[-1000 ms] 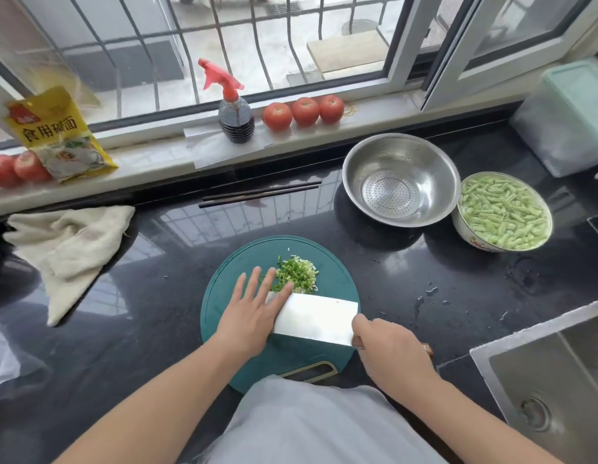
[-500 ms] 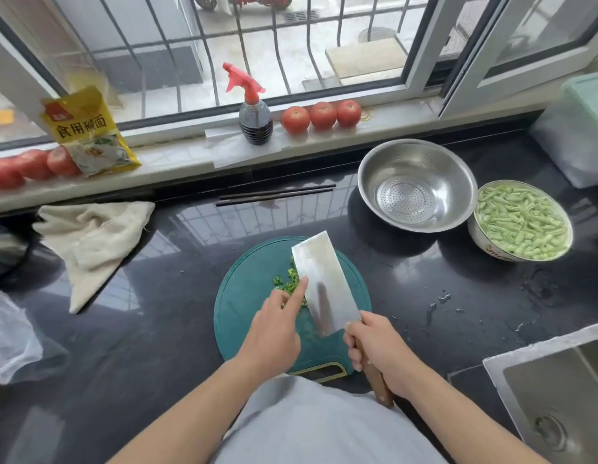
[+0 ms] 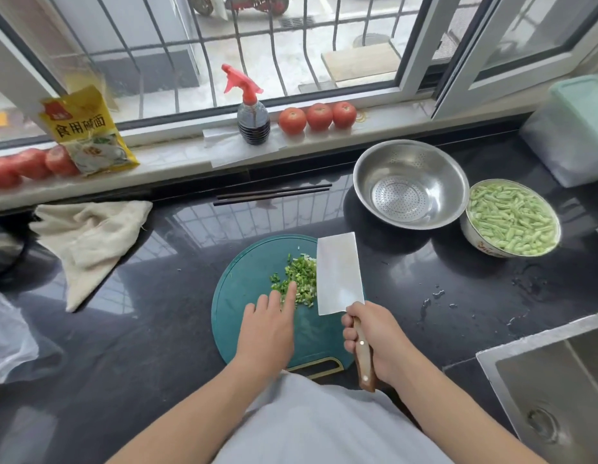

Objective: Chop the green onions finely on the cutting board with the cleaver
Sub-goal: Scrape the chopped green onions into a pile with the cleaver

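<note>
We are in the chopping step, and by our reading it is well along: the chopped green onions (image 3: 295,279) lie in a loose pile of small green and white bits on the far middle of the round teal plastic cutting board (image 3: 237,296), which sits on the glossy black stone desk (image 3: 156,313). The steel cleaver with its wooden handle (image 3: 339,272) stands just to the right of the pile, its broad flat face turned up toward us, its left edge beside the onions. Our right hand (image 3: 374,339) is the working grip, its fingers wrapped tightly round the handle just behind the blade. Our left hand (image 3: 269,326) lies on the board with fingers straight and relaxed, holding nothing, the fingertips (image 3: 290,288) touching the near edge of the pile. We judge the next move calls for gathering the scattered bits into a tighter heap, then turning the blade edge-down and chopping through them again, with the left fingers kept clear of the edge.
</note>
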`<state>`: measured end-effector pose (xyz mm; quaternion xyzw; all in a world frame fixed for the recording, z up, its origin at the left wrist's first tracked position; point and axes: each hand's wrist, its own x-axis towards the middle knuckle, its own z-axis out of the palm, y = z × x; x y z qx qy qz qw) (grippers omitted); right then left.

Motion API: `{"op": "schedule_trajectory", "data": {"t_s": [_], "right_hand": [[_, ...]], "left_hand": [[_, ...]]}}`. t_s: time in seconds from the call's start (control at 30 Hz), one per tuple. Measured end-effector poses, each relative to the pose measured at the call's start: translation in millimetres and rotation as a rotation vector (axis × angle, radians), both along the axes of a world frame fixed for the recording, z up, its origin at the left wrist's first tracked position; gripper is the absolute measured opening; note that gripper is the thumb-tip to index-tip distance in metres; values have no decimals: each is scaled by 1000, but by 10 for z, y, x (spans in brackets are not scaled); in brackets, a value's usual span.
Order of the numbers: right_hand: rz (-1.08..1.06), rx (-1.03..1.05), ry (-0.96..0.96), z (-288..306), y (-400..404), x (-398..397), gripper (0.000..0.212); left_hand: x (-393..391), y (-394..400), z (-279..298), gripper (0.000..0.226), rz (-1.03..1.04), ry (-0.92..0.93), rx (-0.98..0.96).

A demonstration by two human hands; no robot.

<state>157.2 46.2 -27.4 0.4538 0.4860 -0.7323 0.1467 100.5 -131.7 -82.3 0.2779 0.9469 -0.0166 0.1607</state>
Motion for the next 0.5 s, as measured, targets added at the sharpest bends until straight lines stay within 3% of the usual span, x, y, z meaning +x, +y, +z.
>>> {"op": "schedule_trajectory", "data": {"t_s": [0.13, 0.17, 0.23, 0.37, 0.43, 0.5], "right_hand": [[194, 293, 20, -40, -2, 106, 9], [267, 366, 40, -69, -34, 144, 11], [415, 500, 73, -142, -120, 200, 17], [502, 650, 81, -267, -171, 160, 21], [570, 706, 84, -302, -123, 167, 23], [762, 771, 98, -326, -95, 242, 26]], "left_hand": [[-227, 220, -28, 81, 762, -816, 719], [-275, 256, -15, 80, 878, -932, 844], [-293, 248, 54, 73, 906, -1060, 963], [-225, 69, 216, 65, 981, -1203, 1125], [-192, -151, 206, 61, 1097, -1075, 1104], [-158, -436, 123, 56, 1204, -805, 998]]}}
